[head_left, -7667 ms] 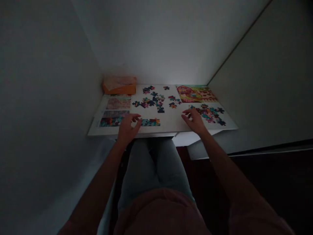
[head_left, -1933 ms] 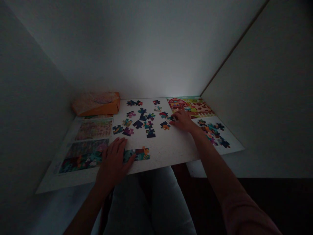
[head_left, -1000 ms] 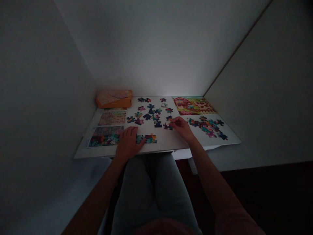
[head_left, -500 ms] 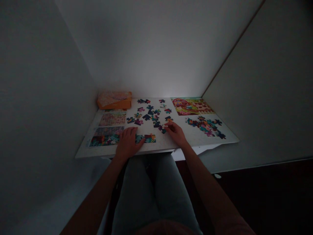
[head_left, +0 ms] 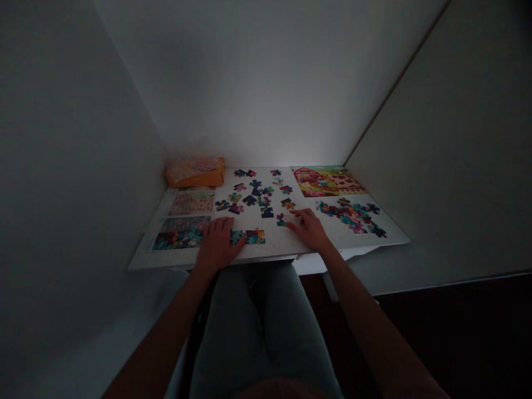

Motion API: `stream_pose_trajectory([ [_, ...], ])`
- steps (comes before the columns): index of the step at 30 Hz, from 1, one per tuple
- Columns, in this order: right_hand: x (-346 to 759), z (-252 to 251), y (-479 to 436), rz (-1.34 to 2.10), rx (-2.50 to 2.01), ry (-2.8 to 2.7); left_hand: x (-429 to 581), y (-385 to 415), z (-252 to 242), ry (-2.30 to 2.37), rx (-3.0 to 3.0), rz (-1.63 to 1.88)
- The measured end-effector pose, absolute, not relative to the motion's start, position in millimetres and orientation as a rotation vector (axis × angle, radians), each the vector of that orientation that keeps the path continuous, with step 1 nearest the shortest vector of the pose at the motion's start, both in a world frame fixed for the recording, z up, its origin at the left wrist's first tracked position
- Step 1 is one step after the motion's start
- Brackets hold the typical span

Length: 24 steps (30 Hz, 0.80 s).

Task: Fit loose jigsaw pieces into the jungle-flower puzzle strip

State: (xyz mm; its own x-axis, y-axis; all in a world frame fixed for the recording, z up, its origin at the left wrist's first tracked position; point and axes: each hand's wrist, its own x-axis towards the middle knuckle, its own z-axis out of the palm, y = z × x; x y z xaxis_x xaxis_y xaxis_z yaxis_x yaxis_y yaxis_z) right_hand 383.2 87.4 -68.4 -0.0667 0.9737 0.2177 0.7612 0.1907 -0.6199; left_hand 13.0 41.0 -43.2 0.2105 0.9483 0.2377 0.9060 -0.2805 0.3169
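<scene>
My left hand point(head_left: 217, 245) lies flat, fingers spread, on the joined strip of dark floral puzzle pieces point(head_left: 249, 237) near the white table's front edge point(head_left: 233, 259). My right hand point(head_left: 308, 226) rests on the table with its fingers stretched out, the fingertips touching a loose piece point(head_left: 281, 220). Several loose pieces point(head_left: 253, 194) are scattered behind both hands.
An orange box point(head_left: 195, 173) sits at the back left, with picture cards point(head_left: 187, 219) in front of it. A farm picture point(head_left: 326, 181) lies at the back right, and a heap of pieces point(head_left: 353, 214) is in front of it. Walls close in on three sides.
My right hand drew a loose piece from the scattered pieces toward the front strip, then flattened beside it. My left hand stayed on the strip.
</scene>
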Motion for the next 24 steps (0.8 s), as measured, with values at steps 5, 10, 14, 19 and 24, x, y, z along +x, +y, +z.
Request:
stream_pose_trajectory([
  [5, 378, -67, 92, 0.403, -1.650, -1.967, 15, 39, -42, 1.842, 2.356, 0.557],
  [10, 393, -76, 92, 0.535, -1.521, -1.946, 19, 34, -35, 1.838, 2.326, 0.497],
  [14, 411, -82, 92, 0.625, -1.397, -1.947, 21, 33, -32, 1.839, 2.306, 0.461],
  [19, 418, -75, 85, 0.658, -1.377, -1.977, 20, 33, -34, 1.843, 2.292, 0.470],
  [24, 411, -70, 81, 0.638, -1.401, -1.949, 17, 36, -39, 1.843, 2.322, 0.489],
])
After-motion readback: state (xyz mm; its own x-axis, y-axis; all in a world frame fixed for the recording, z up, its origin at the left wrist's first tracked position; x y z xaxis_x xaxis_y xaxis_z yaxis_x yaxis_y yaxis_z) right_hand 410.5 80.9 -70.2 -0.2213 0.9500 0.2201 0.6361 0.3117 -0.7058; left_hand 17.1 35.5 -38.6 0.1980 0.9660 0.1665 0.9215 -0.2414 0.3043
